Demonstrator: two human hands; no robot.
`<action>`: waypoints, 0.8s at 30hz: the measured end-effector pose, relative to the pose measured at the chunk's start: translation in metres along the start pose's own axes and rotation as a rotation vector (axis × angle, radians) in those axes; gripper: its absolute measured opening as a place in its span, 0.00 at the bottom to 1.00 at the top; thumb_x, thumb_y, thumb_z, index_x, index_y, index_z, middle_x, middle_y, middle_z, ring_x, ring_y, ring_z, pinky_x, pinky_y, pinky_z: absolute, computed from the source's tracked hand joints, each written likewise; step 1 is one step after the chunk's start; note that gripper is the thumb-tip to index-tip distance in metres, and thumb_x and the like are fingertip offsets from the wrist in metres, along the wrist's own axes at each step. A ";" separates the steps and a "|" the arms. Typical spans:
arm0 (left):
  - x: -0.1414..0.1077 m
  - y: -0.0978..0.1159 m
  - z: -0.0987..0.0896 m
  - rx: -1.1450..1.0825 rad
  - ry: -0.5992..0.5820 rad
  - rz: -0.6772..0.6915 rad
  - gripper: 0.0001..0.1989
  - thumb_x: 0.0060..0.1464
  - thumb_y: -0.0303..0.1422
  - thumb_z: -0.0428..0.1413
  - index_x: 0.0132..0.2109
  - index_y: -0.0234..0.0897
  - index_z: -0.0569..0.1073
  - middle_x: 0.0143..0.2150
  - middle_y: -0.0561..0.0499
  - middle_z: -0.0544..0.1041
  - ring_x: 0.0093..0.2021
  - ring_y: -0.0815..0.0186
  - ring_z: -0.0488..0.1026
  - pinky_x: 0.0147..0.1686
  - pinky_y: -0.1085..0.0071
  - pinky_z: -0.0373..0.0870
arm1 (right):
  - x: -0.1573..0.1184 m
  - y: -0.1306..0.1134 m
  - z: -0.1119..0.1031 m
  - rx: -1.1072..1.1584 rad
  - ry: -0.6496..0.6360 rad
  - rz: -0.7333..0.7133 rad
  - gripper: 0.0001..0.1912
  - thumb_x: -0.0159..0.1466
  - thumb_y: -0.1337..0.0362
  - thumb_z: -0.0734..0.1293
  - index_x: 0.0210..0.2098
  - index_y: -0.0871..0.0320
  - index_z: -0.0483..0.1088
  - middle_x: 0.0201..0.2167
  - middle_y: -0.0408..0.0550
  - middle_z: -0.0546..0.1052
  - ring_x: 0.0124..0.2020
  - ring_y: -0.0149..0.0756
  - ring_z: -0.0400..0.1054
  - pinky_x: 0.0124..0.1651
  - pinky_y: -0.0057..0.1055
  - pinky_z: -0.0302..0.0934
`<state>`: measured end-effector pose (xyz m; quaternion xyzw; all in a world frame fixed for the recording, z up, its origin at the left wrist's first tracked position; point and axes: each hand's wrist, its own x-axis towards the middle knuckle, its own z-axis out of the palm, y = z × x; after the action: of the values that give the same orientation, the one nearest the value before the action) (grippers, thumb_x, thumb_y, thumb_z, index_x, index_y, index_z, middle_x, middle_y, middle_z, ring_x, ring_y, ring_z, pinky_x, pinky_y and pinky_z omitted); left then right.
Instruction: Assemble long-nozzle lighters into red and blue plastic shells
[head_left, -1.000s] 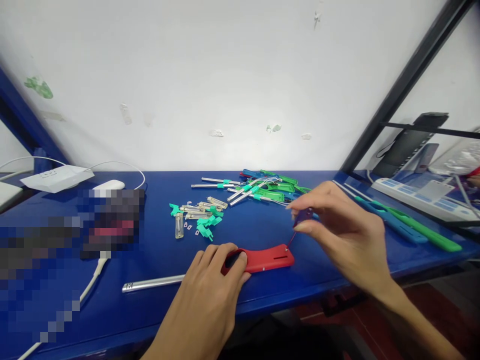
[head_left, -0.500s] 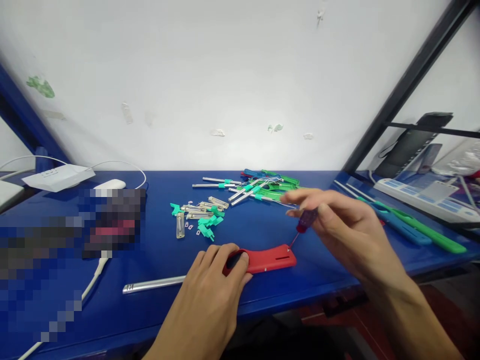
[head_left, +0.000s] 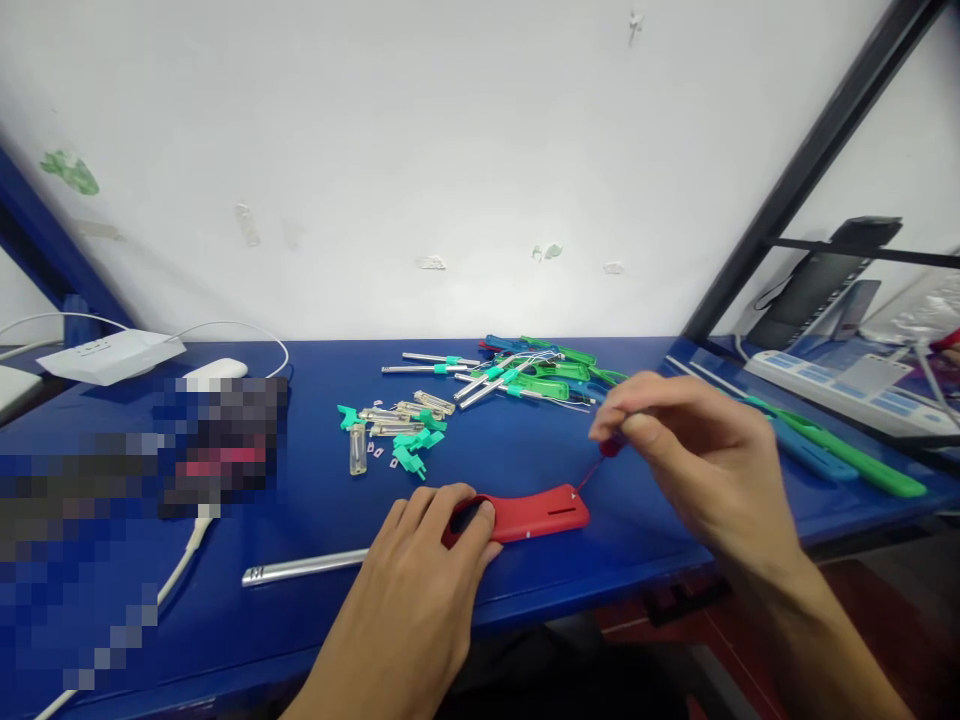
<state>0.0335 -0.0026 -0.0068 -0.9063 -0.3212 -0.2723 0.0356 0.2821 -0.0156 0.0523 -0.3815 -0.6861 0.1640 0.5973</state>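
Left of me on the blue counter (head_left: 300,400): white angular box (head_left: 112,357), rounded white mouse-like object (head_left: 216,374) near it, dark pixelated item (head_left: 232,430) just in front, details unreadable. White cable (head_left: 176,575) runs toward my near left edge. Right of me: long white power strip with blue panels (head_left: 832,385), black metal frame (head_left: 817,150), crinkled clear plastic (head_left: 919,305). Behind: white wall (head_left: 450,120), scattered peeling scraps, one green patch (head_left: 69,172) upper left.

Right fingers (head_left: 643,432) now cover more of screwdriver handle (head_left: 611,446).
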 end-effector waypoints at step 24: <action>-0.001 -0.002 0.003 -0.012 0.040 0.027 0.16 0.74 0.26 0.45 0.54 0.35 0.77 0.51 0.40 0.79 0.45 0.50 0.78 0.41 0.48 0.82 | -0.004 -0.004 0.012 -0.442 0.225 -0.245 0.15 0.65 0.70 0.77 0.46 0.44 0.82 0.38 0.43 0.78 0.38 0.39 0.72 0.42 0.40 0.68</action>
<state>0.0331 -0.0011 -0.0098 -0.9052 -0.3064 -0.2919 0.0404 0.2694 -0.0188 0.0495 -0.4326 -0.6755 -0.1066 0.5875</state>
